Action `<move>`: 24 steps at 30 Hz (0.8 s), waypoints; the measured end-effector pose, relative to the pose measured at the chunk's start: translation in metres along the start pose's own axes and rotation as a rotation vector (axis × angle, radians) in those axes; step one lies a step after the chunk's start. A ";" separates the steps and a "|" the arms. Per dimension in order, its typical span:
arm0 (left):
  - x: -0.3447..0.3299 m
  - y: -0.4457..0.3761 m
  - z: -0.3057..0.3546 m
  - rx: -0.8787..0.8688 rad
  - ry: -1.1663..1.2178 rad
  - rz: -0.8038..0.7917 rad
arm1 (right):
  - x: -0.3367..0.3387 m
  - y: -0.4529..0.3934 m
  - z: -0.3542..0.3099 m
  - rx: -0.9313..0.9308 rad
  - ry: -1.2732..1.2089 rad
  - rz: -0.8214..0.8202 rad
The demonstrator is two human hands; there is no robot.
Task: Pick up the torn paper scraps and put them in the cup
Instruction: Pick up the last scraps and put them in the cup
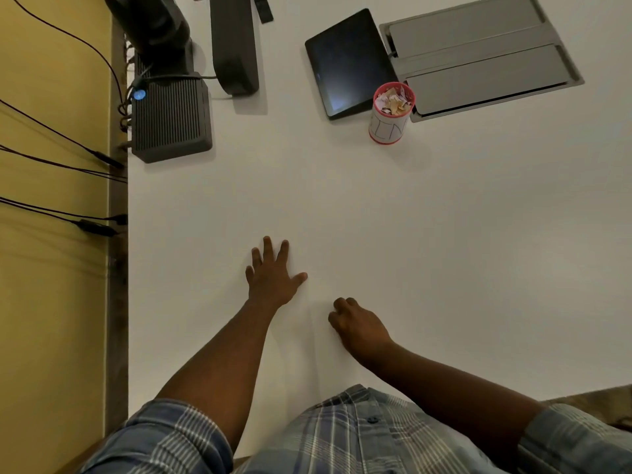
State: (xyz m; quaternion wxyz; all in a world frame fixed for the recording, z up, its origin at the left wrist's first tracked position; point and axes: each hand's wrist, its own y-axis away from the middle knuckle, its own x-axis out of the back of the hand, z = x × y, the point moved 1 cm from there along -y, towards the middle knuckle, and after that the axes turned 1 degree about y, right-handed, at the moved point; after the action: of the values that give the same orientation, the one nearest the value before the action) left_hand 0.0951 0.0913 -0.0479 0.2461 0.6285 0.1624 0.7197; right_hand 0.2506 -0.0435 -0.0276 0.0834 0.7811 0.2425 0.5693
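At the far left hangs a yellow wall (51, 268) with thin black cables (61, 155) running along it; beside it, on the white table (410, 234), stands a dark grey ribbed box with a small blue light (171, 118), and just behind it a black stand (234, 46). Nearer to the person, the left hand (272, 273) lies flat on the table with the fingers spread wide and holds nothing; just to its right the right hand (359, 325) rests with the fingers curled under, and I cannot tell if a scrap is inside it. Further right and far from both hands lies a black tablet with a dark screen (349, 63); touching its near corner, as it seems, stands the white paper cup with a red rim (391, 114), upright and filled to the top with the torn paper scraps (393, 100); behind it is a grey metal cable hatch (478, 53) set in the table.

No loose scrap is visible on the table, so I judge the task is almost finished or finished. If the right hand keeps a last piece, it is good to carry it over the cup and release it low above the rim; the pile is already high, so a gentle press may be needed, while the cup is light and can tip easily.
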 end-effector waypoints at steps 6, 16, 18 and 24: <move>-0.005 -0.002 -0.004 -0.005 0.001 0.007 | -0.006 0.000 -0.005 0.005 -0.020 0.030; -0.005 -0.003 -0.009 -0.044 -0.014 0.027 | 0.003 -0.023 0.021 -0.382 -0.487 0.239; -0.002 -0.005 -0.009 -0.054 -0.011 0.033 | 0.019 -0.031 0.049 -0.669 -0.872 0.279; 0.010 -0.020 -0.002 -0.075 0.043 0.039 | 0.070 -0.046 0.104 -0.731 -1.426 0.396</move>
State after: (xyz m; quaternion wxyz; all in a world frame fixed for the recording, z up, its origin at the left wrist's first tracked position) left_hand 0.0956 0.1135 -0.0507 0.2519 0.6062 0.1284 0.7433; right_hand 0.3505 0.0444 -0.0217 0.3644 0.9068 -0.2114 -0.0162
